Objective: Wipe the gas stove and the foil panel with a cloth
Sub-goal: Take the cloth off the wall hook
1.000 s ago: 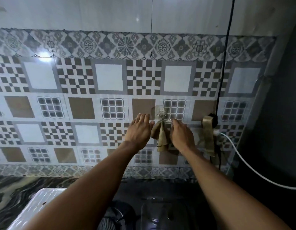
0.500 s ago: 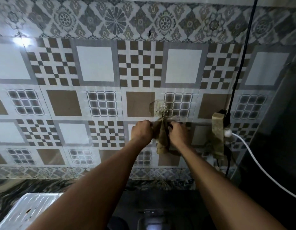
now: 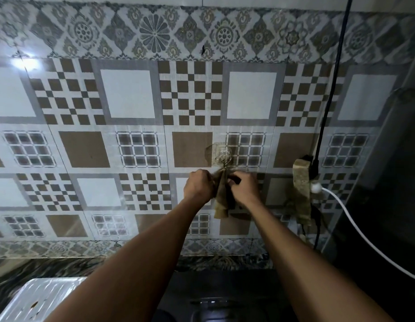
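A tan cloth (image 3: 221, 201) hangs from a clear stick-on hook (image 3: 219, 154) on the patterned tiled wall. My left hand (image 3: 198, 185) grips the cloth's upper left side just below the hook. My right hand (image 3: 244, 185) pinches its upper right side. The cloth's lower end dangles between my wrists. A silvery foil panel (image 3: 36, 300) shows at the bottom left corner. A dark stove surface (image 3: 208, 305) lies at the bottom centre, mostly hidden by my forearms.
A taped socket block (image 3: 301, 180) sits on the wall right of the cloth, with a black cable (image 3: 334, 84) running up and a white cable (image 3: 364, 240) running down right. A dark appliance (image 3: 392, 182) fills the right side. A marbled countertop (image 3: 27, 268) runs below the tiles.
Both hands went from open against the wall to closed on the cloth under the hook. The view moved closer to the wall and tilted down a little.
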